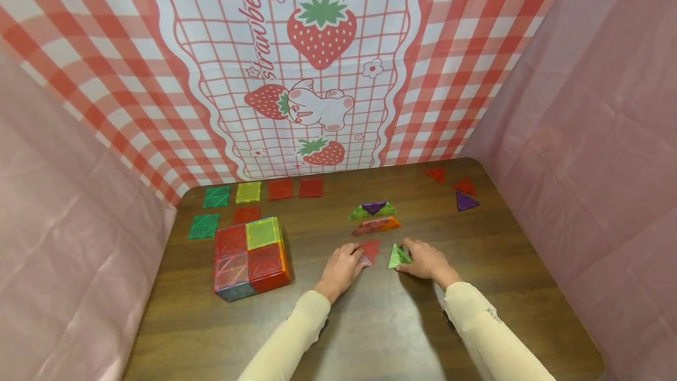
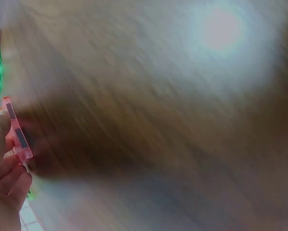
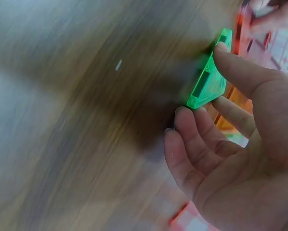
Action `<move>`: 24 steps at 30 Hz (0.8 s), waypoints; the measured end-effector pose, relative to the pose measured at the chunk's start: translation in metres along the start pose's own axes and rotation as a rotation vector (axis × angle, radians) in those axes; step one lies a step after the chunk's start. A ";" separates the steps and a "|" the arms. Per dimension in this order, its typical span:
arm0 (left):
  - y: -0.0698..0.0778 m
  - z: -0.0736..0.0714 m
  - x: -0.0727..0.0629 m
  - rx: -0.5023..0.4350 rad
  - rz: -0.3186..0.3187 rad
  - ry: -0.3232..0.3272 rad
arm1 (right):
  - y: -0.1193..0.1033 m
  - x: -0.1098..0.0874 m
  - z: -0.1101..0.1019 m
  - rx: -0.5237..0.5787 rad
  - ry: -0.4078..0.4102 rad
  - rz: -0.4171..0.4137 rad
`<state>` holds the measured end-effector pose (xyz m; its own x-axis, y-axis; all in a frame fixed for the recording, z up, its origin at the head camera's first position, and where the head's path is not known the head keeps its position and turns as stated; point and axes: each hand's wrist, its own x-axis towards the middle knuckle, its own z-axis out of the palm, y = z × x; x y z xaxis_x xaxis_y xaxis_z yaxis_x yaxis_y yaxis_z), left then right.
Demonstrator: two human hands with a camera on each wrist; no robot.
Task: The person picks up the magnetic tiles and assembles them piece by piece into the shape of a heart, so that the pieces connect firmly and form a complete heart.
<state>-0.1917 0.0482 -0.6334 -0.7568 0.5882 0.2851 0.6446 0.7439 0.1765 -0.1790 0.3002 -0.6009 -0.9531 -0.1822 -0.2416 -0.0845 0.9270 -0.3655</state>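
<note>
The table (image 1: 518, 287) is brown, with wood grain and rounded corners. On its left sits a block of tiles (image 1: 266, 263); nearby lie 2 green squares (image 1: 204, 226), 1 yellow square (image 1: 248, 192) and 3 red squares (image 1: 280, 189). Mid-table, 2 rows of tiles (image 1: 365, 227) stand; 2 red triangles (image 1: 465, 186) and 1 purple triangle (image 1: 466, 201) lie far right.

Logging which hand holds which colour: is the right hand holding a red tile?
No, the right hand holds a green tile by its edges.
</note>
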 end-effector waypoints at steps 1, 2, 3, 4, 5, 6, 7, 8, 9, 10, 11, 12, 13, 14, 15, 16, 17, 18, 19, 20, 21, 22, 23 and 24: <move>0.002 0.001 0.001 0.003 0.004 -0.005 | -0.004 0.001 0.002 -0.002 0.001 -0.002; 0.004 0.002 0.002 0.005 0.007 -0.011 | -0.008 0.002 0.004 -0.001 0.001 -0.009; 0.005 0.003 0.003 0.005 0.011 -0.015 | -0.011 0.003 0.005 0.000 0.002 -0.014; 0.007 0.003 0.003 0.003 0.013 -0.021 | -0.014 0.004 0.007 0.001 0.003 -0.017; 0.008 0.003 0.004 0.002 0.014 -0.027 | -0.016 0.004 0.007 0.001 0.005 -0.018; 0.009 0.003 0.004 0.001 0.015 -0.030 | -0.017 0.005 0.008 0.000 0.007 -0.019; 0.009 0.003 0.005 -0.002 0.015 -0.034 | -0.019 0.005 0.008 0.004 0.009 -0.018; 0.010 0.003 0.005 -0.011 0.012 -0.038 | -0.019 0.005 0.009 0.008 0.011 -0.017; 0.010 0.003 0.005 -0.017 0.008 -0.044 | -0.019 0.005 0.009 0.011 0.011 -0.014; 0.010 0.002 0.005 -0.021 0.004 -0.049 | -0.018 0.006 0.008 0.011 0.012 -0.017; 0.010 0.001 0.006 -0.026 -0.001 -0.055 | -0.018 0.006 0.008 0.009 0.013 -0.022; 0.010 0.001 0.006 -0.026 -0.008 -0.063 | -0.017 0.007 0.008 0.010 0.012 -0.028; 0.010 0.000 0.006 -0.023 -0.014 -0.076 | -0.017 0.007 0.007 0.009 0.009 -0.033; 0.011 0.000 0.007 -0.018 -0.018 -0.083 | -0.016 0.008 0.007 0.011 0.005 -0.038; 0.011 0.000 0.007 -0.014 -0.023 -0.090 | -0.016 0.008 0.006 0.010 0.000 -0.043; 0.012 -0.001 0.007 -0.012 -0.030 -0.096 | -0.015 0.008 0.006 0.008 -0.005 -0.044; 0.013 -0.001 0.007 -0.014 -0.040 -0.104 | -0.015 0.009 0.005 0.004 -0.013 -0.045; 0.013 -0.001 0.007 -0.017 -0.052 -0.110 | -0.015 0.010 0.005 0.000 -0.022 -0.046; 0.014 -0.001 0.007 -0.025 -0.063 -0.111 | -0.015 0.010 0.004 -0.002 -0.031 -0.047; 0.015 -0.001 0.008 -0.035 -0.073 -0.107 | -0.015 0.011 0.003 -0.002 -0.040 -0.046; 0.016 -0.001 0.008 -0.040 -0.083 -0.105 | -0.015 0.011 0.003 -0.005 -0.048 -0.050; 0.016 -0.001 0.008 -0.045 -0.092 -0.102 | -0.015 0.012 0.002 -0.005 -0.057 -0.052; 0.016 0.000 0.008 -0.050 -0.099 -0.098 | -0.015 0.012 0.001 -0.003 -0.065 -0.056; 0.016 0.000 0.009 -0.054 -0.102 -0.092 | -0.015 0.013 0.000 0.001 -0.073 -0.059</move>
<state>-0.1875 0.0654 -0.6278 -0.8238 0.5388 0.1762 0.5669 0.7845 0.2516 -0.1900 0.2836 -0.5989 -0.9228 -0.2598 -0.2846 -0.1396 0.9137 -0.3816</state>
